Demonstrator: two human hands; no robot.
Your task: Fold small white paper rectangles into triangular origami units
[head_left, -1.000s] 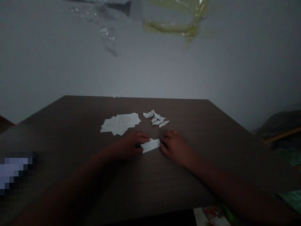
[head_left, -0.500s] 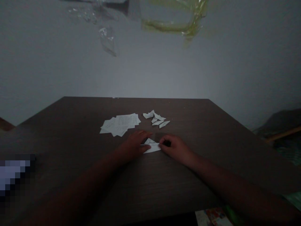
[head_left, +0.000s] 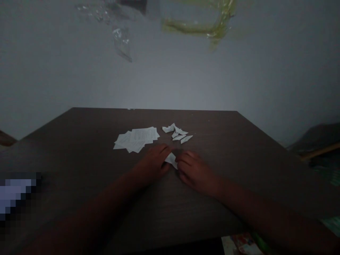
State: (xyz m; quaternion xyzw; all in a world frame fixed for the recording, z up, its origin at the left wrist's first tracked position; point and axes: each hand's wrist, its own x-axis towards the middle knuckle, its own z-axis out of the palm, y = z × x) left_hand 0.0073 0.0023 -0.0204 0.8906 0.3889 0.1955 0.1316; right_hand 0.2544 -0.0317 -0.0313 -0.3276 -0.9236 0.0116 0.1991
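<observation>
A small folded piece of paper sits between my two hands, just above the dark tabletop or on it; I cannot tell which. My left hand grips its left side, fingers over the far edge and thumb on the near side. At the right side my right hand is closed on it with curled fingers, which hide that end. Beyond my left hand lies a loose spread of printed paper sheets. Several folded paper pieces lie in a small group past the held paper.
The dark wooden table reaches back to a pale wall with yellowish tape and clear plastic on it. A blurred-out, pixelated object is at the left edge. Colourful items show below the table's front edge.
The paper has turned and now shows a smaller, slanted white face between my hands. My right hand has rolled over, from a pinch at the paper's end to fingers curled across it.
</observation>
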